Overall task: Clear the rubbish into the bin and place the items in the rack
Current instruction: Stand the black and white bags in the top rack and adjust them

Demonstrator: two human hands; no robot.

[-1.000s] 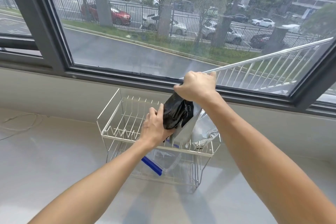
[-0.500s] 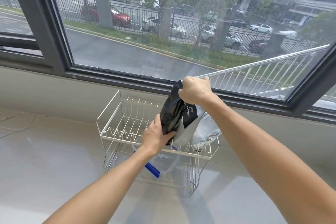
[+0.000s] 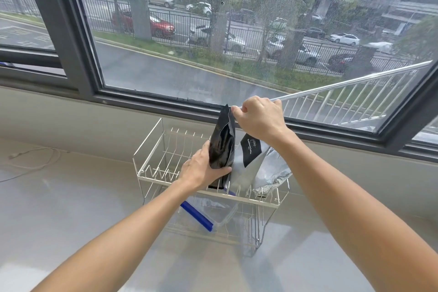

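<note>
We are pinching the top of the black pouch [image 3: 222, 140] with our right hand [image 3: 259, 118] while our left hand [image 3: 201, 169] is gripping its lower side. The glossy pouch is standing upright in the rack [image 3: 151, 170]'s upper tier, beside a silver pouch [image 3: 272, 170].

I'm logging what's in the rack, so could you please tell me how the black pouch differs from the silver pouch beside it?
The black pouch is matte black all over; the silver pouch is silver with a black label. The black pouch stands upright, held by the left hand and right hand; the silver pouch leans unheld. Both sit in the rack top tier.
</note>
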